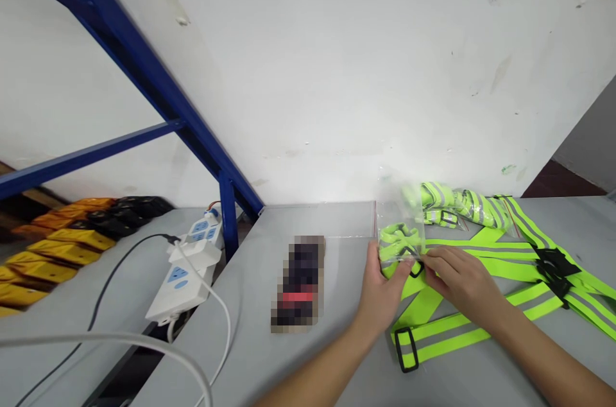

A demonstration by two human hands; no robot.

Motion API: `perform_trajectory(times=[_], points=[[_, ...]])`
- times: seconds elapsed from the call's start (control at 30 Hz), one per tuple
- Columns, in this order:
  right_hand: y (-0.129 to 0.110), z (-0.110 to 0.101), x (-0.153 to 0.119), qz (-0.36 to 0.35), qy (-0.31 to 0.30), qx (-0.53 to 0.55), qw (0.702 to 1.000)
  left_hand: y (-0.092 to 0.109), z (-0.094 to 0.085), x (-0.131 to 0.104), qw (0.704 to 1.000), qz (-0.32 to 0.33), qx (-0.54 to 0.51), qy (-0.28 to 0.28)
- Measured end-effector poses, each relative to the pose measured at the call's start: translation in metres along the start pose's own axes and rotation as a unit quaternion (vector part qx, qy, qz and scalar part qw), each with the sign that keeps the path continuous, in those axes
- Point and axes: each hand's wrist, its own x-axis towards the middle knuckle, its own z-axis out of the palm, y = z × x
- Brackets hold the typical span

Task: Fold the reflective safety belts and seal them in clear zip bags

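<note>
My left hand (382, 291) is closed on the lower end of a clear plastic bag (399, 201) with a folded neon-green strap (398, 239) inside. The bag stands upright against the wall side. At its lower right corner my right hand (462, 282) pinches with thumb and fingers; whether they hold the bag's edge or the strap is hidden. Under and right of both hands lies a neon-green reflective harness (505, 266) with grey stripes, a black centre piece (556, 272) and a black buckle (407, 350). Bagged reflective straps (481, 207) lie behind my right hand.
A flat clear bag (332, 219) lies near the wall. Left of my hands is a blurred-out dark object (301, 285). Farther left are white power strips (185, 275) with cables, a blue metal frame (192, 144), and rows of yellow, orange and black items (62, 253).
</note>
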Motion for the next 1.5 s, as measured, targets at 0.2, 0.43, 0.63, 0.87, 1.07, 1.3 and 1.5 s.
perform_trajectory(times=[0.2, 0.43, 0.63, 0.87, 1.07, 1.3, 1.5], points=[[-0.001, 0.001, 0.003, -0.009, -0.038, 0.024, 0.999, -0.007, 0.004, -0.001, 0.991, -0.118, -0.056, 0.021], [-0.007, 0.0, 0.004, 0.082, -0.122, 0.071, 0.987, -0.004, 0.003, 0.0, 0.993, -0.107, -0.027, 0.035], [-0.01, 0.019, -0.004, 0.1, -0.117, -0.003, 0.988, -0.012, 0.0, -0.001, 0.995, -0.089, 0.047, 0.006], [-0.01, 0.016, -0.003, 0.078, -0.117, 0.026, 0.99, -0.008, -0.005, 0.006, 0.994, -0.106, 0.005, -0.017], [-0.01, 0.015, -0.001, 0.066, -0.134, 0.027, 0.988, -0.007, -0.007, 0.009, 0.99, -0.128, -0.034, -0.049], [-0.01, 0.016, -0.003, 0.101, -0.092, 0.053, 0.989, -0.014, 0.005, 0.004, 0.99, -0.116, -0.076, 0.019], [-0.018, 0.024, -0.002, 0.138, -0.085, 0.013, 0.987, -0.019, 0.006, 0.005, 0.986, -0.13, -0.099, 0.044]])
